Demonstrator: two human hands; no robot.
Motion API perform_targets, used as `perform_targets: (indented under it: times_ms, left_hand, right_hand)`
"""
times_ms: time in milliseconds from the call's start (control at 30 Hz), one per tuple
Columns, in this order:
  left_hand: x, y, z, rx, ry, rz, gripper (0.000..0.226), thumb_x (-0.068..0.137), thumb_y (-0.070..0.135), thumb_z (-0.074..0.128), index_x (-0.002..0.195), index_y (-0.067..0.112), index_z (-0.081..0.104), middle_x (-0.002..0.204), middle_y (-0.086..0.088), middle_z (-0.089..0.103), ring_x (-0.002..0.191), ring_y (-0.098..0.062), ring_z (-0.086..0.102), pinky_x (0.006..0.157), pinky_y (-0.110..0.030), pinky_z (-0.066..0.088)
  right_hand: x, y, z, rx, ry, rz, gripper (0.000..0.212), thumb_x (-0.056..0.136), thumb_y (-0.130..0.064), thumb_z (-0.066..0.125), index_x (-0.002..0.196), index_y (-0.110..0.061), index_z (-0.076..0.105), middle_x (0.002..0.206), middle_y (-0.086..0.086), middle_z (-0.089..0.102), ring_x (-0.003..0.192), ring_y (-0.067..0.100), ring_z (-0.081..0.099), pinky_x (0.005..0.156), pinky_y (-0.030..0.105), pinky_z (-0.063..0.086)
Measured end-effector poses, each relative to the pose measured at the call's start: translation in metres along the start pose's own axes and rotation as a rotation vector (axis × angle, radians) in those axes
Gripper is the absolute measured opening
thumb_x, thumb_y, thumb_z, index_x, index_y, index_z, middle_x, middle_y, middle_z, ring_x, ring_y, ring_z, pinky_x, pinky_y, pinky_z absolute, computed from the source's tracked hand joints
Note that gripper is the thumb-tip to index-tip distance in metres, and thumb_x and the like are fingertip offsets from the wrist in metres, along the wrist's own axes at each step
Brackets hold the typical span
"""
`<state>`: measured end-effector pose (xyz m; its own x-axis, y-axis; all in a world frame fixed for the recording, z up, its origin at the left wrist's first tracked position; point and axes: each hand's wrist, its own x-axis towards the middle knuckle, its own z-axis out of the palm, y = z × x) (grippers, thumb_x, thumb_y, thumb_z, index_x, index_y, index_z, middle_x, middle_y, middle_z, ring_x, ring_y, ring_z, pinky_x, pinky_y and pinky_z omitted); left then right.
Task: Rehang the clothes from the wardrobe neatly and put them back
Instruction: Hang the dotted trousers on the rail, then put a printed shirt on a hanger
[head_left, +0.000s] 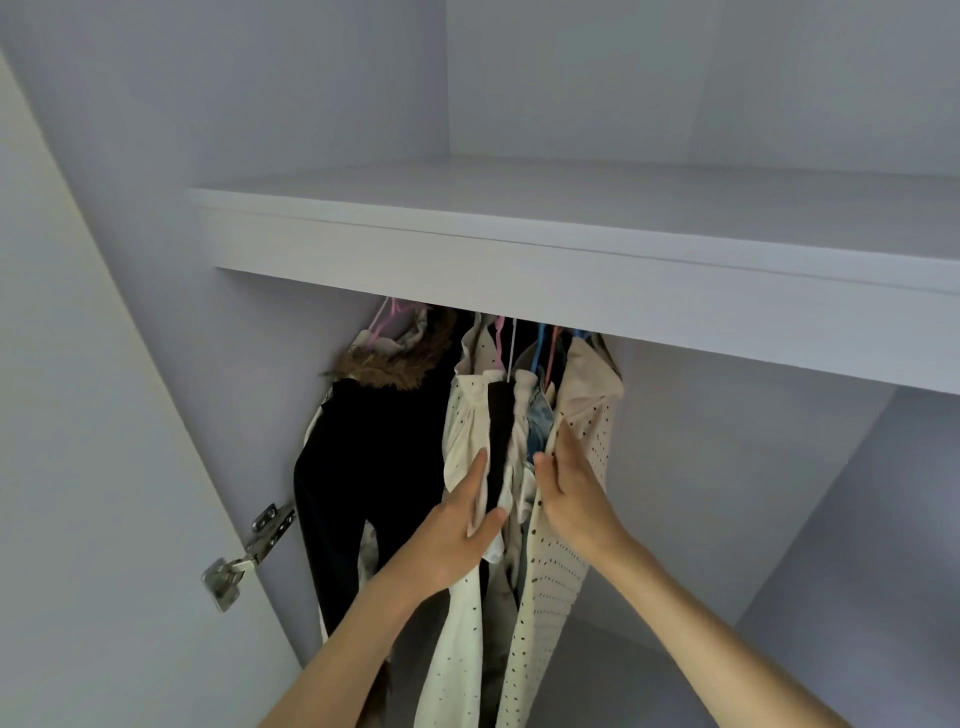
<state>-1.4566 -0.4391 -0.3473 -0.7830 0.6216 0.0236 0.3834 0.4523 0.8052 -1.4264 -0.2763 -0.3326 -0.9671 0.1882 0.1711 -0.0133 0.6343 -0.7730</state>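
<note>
Left hand: the left hand (457, 530) lay nearest, fingers straight against the white dotted top (462, 447), thumb over a fold of it and the black strip (500, 447) beside it; it looked like pressing, not a full grip.
Right hand: the right hand (571, 488) was flat and relaxed, fingers straight on the cream dotted cardigan (582, 415), thumb toward the blue denim piece (537, 421).
Clothes: bunched tight on hangers just beyond the hands, left of centre in the wardrobe.
Black coat: the black coat (374, 457) with a fur collar (395, 369) hung farther left, near the door hinge (249, 556).
Risk, slipping: pulling one garment from the packed bunch would probably drag its neighbours off their hangers.
Risk, tangling: the pink hanger (500, 343) and blue hanger (540, 353) sat close together, so hooks might catch.
Risk, hidden rail: the shelf (519, 249) hid the rail, so a hook could miss it.
Wardrobe contents: hanging clothes below; nothing showed on the shelf top, farthest away.
</note>
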Motion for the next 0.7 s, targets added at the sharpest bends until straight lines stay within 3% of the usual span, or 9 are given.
perform_targets:
  times_ms: [100, 200, 367, 467, 533, 633, 700]
  left_hand:
    - [-0.014, -0.007, -0.009, 0.202, 0.002, 0.035, 0.071, 0.096, 0.040, 0.040, 0.145, 0.032, -0.010, 0.156, 0.011, -0.002, 0.142, -0.005, -0.002, 0.112, -0.020, 0.005]
    - [-0.033, -0.005, -0.027, 0.520, 0.101, 0.083, 0.071, 0.097, 0.041, 0.038, 0.144, 0.030, -0.014, 0.154, 0.010, -0.010, 0.142, -0.011, -0.011, 0.116, -0.029, 0.001]
    - [-0.078, -0.009, -0.043, 0.777, 0.342, 0.157, 0.063, 0.090, 0.055, 0.020, 0.145, 0.035, -0.005, 0.153, 0.010, -0.006, 0.142, -0.015, -0.010, 0.114, -0.036, -0.003]
    - [-0.125, -0.022, -0.035, 0.799, 0.382, 0.048, 0.063, 0.090, 0.056, 0.017, 0.147, 0.033, 0.006, 0.154, 0.006, 0.003, 0.143, -0.020, -0.004, 0.113, -0.040, 0.000]
    - [-0.161, -0.031, -0.029, 0.810, 0.421, -0.057, 0.062, 0.092, 0.059, 0.012, 0.147, 0.029, 0.012, 0.154, 0.000, 0.011, 0.142, -0.025, 0.002, 0.112, -0.043, 0.005]
    - [-0.218, -0.045, -0.012, 0.786, 0.441, -0.262, 0.068, 0.085, 0.063, -0.001, 0.147, 0.034, 0.003, 0.155, 0.004, -0.003, 0.140, -0.019, -0.014, 0.114, -0.039, -0.005]
    - [-0.256, -0.048, 0.006, 0.755, 0.459, -0.359, 0.070, 0.083, 0.062, 0.001, 0.147, 0.033, 0.001, 0.155, 0.004, -0.005, 0.138, -0.016, -0.020, 0.110, -0.035, -0.012]
  right_hand:
    - [-0.018, -0.008, 0.002, -0.167, 0.143, -0.080, 0.060, 0.100, -0.031, 0.031, 0.149, -0.012, 0.002, 0.157, 0.002, 0.001, 0.143, 0.009, -0.002, 0.115, 0.023, -0.001]
    - [-0.025, -0.019, 0.003, -0.322, 0.254, -0.184, 0.059, 0.099, -0.037, 0.033, 0.148, -0.011, 0.014, 0.156, 0.006, 0.011, 0.144, 0.017, 0.005, 0.116, 0.032, 0.000]
    - [-0.054, -0.036, 0.035, -0.613, 0.145, -0.445, 0.059, 0.097, -0.048, 0.015, 0.143, -0.013, 0.027, 0.150, 0.011, 0.029, 0.140, 0.023, 0.021, 0.114, 0.043, 0.006]
    - [-0.075, -0.039, 0.057, -0.654, 0.064, -0.518, 0.058, 0.096, -0.047, 0.021, 0.143, -0.015, 0.025, 0.149, 0.011, 0.031, 0.139, 0.025, 0.026, 0.113, 0.047, 0.013]
    - [-0.090, -0.040, 0.072, -0.645, -0.002, -0.529, 0.058, 0.096, -0.049, 0.015, 0.143, -0.016, 0.024, 0.148, 0.011, 0.033, 0.138, 0.026, 0.029, 0.112, 0.048, 0.017]
    - [-0.122, -0.043, 0.090, -0.633, -0.124, -0.548, 0.058, 0.097, -0.048, 0.010, 0.140, -0.014, 0.031, 0.143, 0.012, 0.042, 0.132, 0.028, 0.040, 0.110, 0.050, 0.028]
    - [-0.147, -0.040, 0.104, -0.636, -0.200, -0.594, 0.057, 0.094, -0.048, 0.020, 0.137, -0.014, 0.036, 0.140, 0.012, 0.046, 0.129, 0.027, 0.044, 0.104, 0.051, 0.032]
